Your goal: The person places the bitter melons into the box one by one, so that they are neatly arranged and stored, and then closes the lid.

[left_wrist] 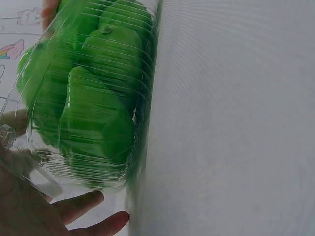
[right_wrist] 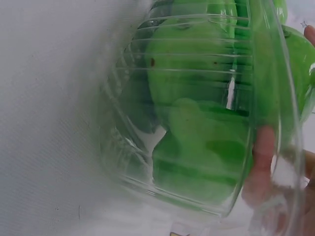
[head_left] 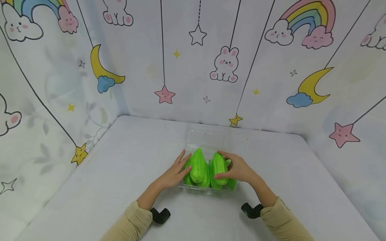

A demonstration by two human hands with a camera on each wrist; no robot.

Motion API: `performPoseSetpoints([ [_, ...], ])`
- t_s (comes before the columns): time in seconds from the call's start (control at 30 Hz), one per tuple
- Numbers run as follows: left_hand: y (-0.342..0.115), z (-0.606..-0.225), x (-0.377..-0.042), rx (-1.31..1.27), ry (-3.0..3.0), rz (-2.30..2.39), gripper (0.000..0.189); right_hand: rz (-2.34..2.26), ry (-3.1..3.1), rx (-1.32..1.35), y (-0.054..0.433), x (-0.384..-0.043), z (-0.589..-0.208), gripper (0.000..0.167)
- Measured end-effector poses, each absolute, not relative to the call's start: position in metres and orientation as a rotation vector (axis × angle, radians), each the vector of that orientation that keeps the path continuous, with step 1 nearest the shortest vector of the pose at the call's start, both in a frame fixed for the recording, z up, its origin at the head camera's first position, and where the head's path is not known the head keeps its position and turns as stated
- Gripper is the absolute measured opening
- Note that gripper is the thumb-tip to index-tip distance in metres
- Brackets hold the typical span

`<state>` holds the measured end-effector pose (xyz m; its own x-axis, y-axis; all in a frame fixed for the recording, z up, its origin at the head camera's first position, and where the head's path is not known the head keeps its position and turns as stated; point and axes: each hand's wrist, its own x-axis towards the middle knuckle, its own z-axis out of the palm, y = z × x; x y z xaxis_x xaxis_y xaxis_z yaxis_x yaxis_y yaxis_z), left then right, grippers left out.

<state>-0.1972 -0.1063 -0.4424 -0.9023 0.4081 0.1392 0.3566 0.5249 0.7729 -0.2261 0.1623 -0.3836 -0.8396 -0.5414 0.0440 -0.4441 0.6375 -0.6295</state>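
A clear plastic clamshell box (head_left: 193,188), its lid (head_left: 208,135) laid back, is filled with several glossy bright green, ridged, fruit-like pieces. Along the box's left side my left hand (head_left: 175,172) has its fingers spread, resting against the box edge and the leftmost pieces. Those fingers look straight in the left wrist view, beside the box's end. At the right, my right hand (head_left: 238,167) holds one ridged green piece (head_left: 219,167) between thumb and fingers, on top of the others. Another green piece (head_left: 197,165) lies pointed end away, near the left fingertips. The right wrist view shows more green pieces (right_wrist: 202,152) through the box wall.
A white-covered table (head_left: 120,174) spreads around the box. Behind it hangs a cloth backdrop (head_left: 144,50) printed with rabbits, stars, moons and rainbows. Dark camera mounts (head_left: 161,216) are worn at both wrists, near the sleeve cuffs.
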Motion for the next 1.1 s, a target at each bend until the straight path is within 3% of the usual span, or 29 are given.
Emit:
performPoseSetpoints([
  [1.1,-0.1061,-0.4389,-0.1976,0.66,2.681,1.341,0.059,-0.828,2.741,-0.718,0.1617,-0.2253,-0.3769,0.098],
])
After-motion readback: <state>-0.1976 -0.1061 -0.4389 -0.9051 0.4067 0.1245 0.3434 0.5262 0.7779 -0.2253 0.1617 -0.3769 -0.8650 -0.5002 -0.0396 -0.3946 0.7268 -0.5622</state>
